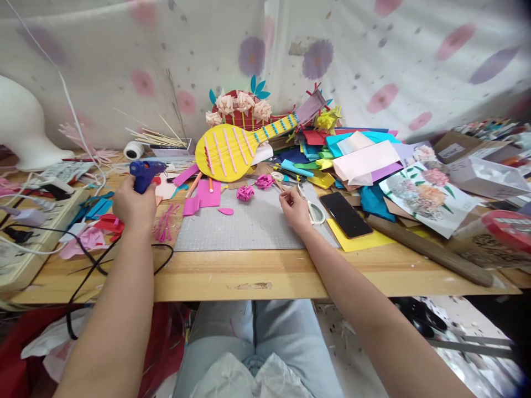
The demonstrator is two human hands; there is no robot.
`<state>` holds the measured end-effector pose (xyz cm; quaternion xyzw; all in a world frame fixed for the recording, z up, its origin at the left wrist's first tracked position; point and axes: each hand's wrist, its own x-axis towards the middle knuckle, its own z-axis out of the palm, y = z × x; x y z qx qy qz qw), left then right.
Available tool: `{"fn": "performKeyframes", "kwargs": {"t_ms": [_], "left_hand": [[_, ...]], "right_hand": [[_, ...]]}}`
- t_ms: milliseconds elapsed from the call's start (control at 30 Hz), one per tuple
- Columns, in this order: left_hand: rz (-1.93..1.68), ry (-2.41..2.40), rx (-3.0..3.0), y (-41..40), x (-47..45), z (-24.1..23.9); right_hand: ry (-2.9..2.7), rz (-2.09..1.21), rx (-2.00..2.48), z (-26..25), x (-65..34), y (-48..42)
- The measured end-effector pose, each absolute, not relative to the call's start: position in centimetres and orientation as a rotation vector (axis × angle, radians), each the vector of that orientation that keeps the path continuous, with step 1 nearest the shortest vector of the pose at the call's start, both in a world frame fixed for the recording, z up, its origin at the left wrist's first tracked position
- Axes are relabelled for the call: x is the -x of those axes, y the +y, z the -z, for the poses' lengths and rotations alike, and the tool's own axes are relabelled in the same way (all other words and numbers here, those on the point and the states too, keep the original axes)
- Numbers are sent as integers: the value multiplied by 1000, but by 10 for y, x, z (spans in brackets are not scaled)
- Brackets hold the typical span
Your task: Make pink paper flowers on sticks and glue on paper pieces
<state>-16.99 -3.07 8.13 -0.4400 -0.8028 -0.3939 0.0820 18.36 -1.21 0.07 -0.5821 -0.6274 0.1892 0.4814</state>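
My left hand (135, 204) is wrapped round the handle of a blue hot glue gun (143, 172), its nozzle pointing right. Over the right part of the grey cutting mat (240, 229), my right hand (295, 209) has its fingers pinched together; anything between them is too small to make out. Scissors with pale handles (317, 214) lie just beside that hand. Two crumpled magenta paper flowers (245, 192) rest on the mat, near a magenta petal (226, 211) and magenta paper pieces (208, 193). Behind them leans a yellow paper lute (226, 152) with pink strings.
A black phone (346, 214) lies on yellow paper at the right, by a wooden stick (431, 251). Coloured paper (365, 160) is heaped behind. A power strip (45, 237) and black cable (93, 260) occupy the left. A red paper instrument with flowers (243, 108) stands at the back.
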Motion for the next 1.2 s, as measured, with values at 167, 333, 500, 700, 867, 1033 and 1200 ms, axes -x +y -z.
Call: {"fn": "performKeyframes", "kwargs": {"t_ms": [167, 333, 500, 700, 867, 1033, 1200], "left_hand": [[1365, -2200, 1485, -33, 126, -92], [1470, -2173, 1926, -42, 39, -71], [1493, -2105, 2180, -57, -21, -30], [1522, -1751, 2601, -46, -9, -24], [1267, -2164, 2232, -20, 37, -22], [851, -2164, 2232, -17, 61, 5], [925, -2188, 2220, -23, 65, 10]], "right_hand": [[-1639, -667, 1241, -16, -156, -25], [-1521, -1426, 930, -26, -104, -39], [-1090, -1529, 791, -18, -86, -35], [-1017, -1638, 863, -19, -133, -18], [-887, -1587, 766, -27, -164, -15], [-1052, -1693, 823, -18, -168, -24], [-1196, -1793, 859, -14, -166, -32]]}}
